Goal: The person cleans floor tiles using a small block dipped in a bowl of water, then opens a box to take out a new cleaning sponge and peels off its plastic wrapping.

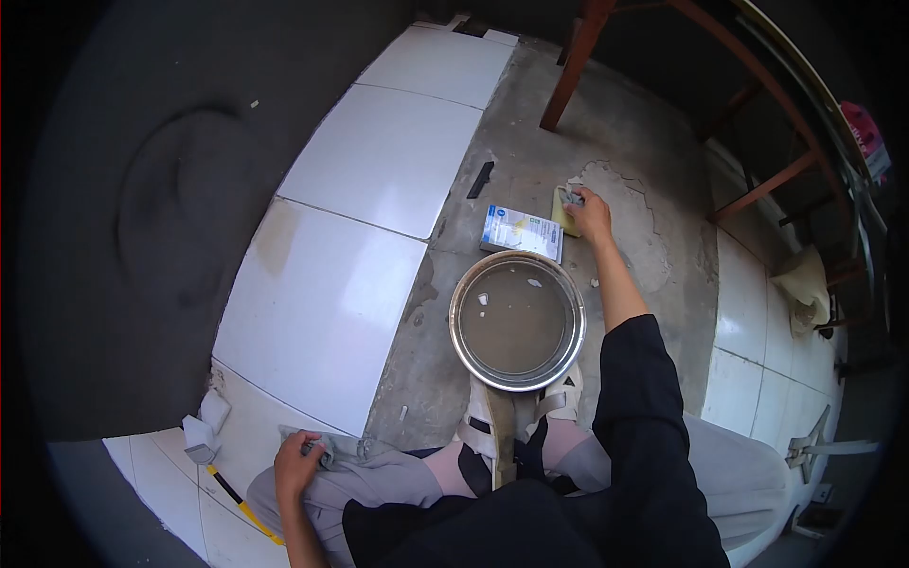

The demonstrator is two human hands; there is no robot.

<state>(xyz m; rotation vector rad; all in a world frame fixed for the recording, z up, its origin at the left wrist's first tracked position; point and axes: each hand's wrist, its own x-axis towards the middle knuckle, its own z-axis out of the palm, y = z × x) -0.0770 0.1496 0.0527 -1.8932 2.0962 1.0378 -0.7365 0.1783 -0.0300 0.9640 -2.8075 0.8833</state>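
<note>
My left hand (296, 462) is at the lower left, beside my grey-trousered knee. Its fingers curl round a crumpled grey cloth (327, 449) near the edge of a white tile. Stretched forward, my right hand (593, 216) pinches a small grey piece (570, 197) whose kind I cannot make out. Under those fingertips lies a pale yellow, flat thing (561, 216), partly covered by the hand. Next to it is a white and blue box (519, 230). Between my arms stands a round metal pan (464, 355) of murky grey liquid, with a few white bits in it.
Large white tiles (322, 303) run along the dark wall on the left. A black strip (481, 180) lies on the bare concrete floor (559, 147). A wooden table leg (575, 76) stands ahead. At lower left are white tile pieces (214, 411) and a yellow-and-black handle (241, 505).
</note>
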